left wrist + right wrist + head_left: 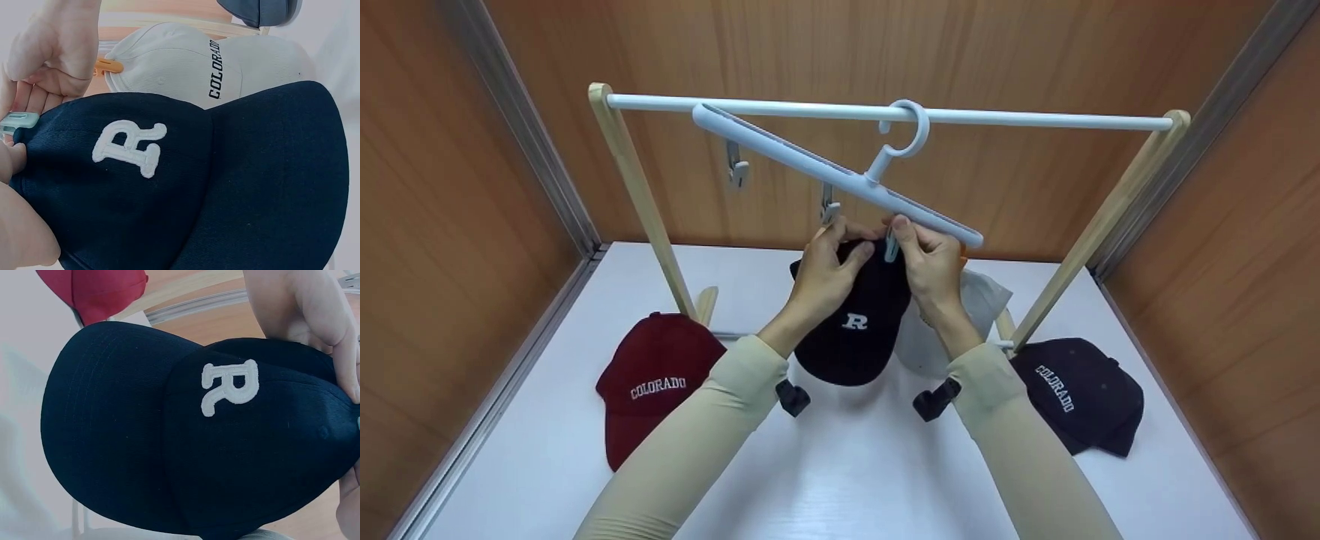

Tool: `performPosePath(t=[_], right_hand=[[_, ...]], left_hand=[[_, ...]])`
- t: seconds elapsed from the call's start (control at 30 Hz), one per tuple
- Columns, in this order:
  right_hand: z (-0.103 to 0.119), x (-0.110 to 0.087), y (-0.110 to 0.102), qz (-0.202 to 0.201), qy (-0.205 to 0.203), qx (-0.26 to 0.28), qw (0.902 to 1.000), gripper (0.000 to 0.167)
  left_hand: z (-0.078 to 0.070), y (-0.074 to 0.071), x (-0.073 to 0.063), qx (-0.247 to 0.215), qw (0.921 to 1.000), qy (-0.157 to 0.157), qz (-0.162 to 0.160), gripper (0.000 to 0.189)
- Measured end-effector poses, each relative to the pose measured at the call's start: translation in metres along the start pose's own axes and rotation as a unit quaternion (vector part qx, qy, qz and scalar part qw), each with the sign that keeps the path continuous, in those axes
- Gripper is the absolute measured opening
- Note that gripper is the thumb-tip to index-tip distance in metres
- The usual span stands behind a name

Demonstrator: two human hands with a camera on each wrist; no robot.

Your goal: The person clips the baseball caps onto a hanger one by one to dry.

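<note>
A black cap [840,356] with a white R on its front hangs crown up, brim down, under a tilted pale blue hanger [795,155]. My left hand [826,279] pinches the top of its crown between thumb and fingers. At the same spot, my right hand [934,271] pinches a mint-green clip [21,121], which sits at the cap's top edge. How far the clip bites on the fabric is hidden by the fingers. Behind my right hand hangs a light grey cap [169,62], lettered COLORADO, held by an orange clip [109,66].
The hanger hooks over a white rod [1035,118] on a wooden-legged rack [649,202]. Two grey clips [737,171] dangle on its left part. A maroon cap [660,360] lies on the white table [840,480] at left, a dark navy cap [1080,390] at right. Wood-grain panels enclose the table.
</note>
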State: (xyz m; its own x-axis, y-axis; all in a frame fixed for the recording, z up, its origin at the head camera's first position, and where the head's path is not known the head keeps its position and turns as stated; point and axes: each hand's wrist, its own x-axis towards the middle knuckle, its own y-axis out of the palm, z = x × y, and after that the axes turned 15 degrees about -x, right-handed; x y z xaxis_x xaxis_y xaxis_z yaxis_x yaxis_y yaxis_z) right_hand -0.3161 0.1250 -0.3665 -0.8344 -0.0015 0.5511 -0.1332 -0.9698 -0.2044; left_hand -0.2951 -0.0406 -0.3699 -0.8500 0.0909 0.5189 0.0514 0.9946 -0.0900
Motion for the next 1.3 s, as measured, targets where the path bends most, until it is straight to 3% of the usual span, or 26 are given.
performPosePath(t=[0.67,1.3], right_hand=[[-0.0026,-0.0008,-0.0004,-0.008,-0.01,0.002,0.9999,0.027],[-0.0056,-0.0047,0.0012,0.012,-0.033,0.006,0.9994,0.024]], left_hand=[[0.0006,0.0017,0.0015,-0.002,0.9999,0.002,-0.01,0.011],[0.0014,-0.0012,0.0014,0.001,0.9999,0.003,-0.014,0.011]])
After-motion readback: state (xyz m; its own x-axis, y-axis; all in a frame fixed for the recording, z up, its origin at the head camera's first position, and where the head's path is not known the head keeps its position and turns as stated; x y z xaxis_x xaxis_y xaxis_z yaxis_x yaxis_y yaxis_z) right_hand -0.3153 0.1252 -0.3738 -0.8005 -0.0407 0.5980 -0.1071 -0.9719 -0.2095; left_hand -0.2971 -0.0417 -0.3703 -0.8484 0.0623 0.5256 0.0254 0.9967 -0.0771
